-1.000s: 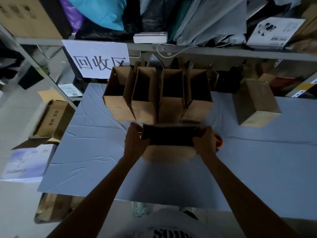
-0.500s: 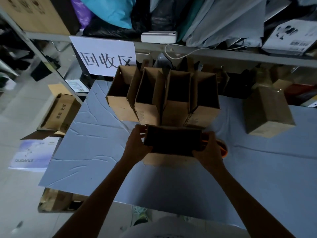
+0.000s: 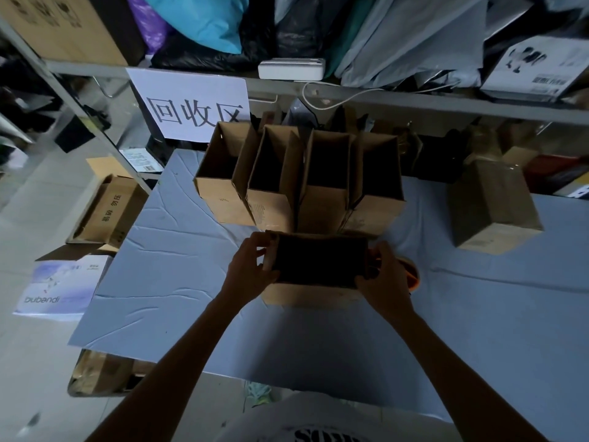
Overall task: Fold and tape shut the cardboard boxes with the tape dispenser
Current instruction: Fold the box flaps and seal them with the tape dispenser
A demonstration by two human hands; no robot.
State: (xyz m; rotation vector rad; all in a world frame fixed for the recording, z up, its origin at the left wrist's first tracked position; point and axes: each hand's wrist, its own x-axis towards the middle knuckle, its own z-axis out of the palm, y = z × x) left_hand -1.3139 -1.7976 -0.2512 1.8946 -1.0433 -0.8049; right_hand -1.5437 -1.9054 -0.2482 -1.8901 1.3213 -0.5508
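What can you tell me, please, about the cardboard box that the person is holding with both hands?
The cardboard box is plain brown board, rectangular, its open top facing the camera, its inside dark. Its lighter front wall shows below the opening. It is mid-table over the blue-grey tablecloth, just in front of a row of four open boxes. The left hand grips its left end, the right hand its right end. No tape shows on it.

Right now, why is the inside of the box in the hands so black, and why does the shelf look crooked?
Head view: dim light leaves the held box deep in shadow, and the left hand and right hand gripping it are nearly silhouettes; the same view's wide-angle lens skews the shelf edge.
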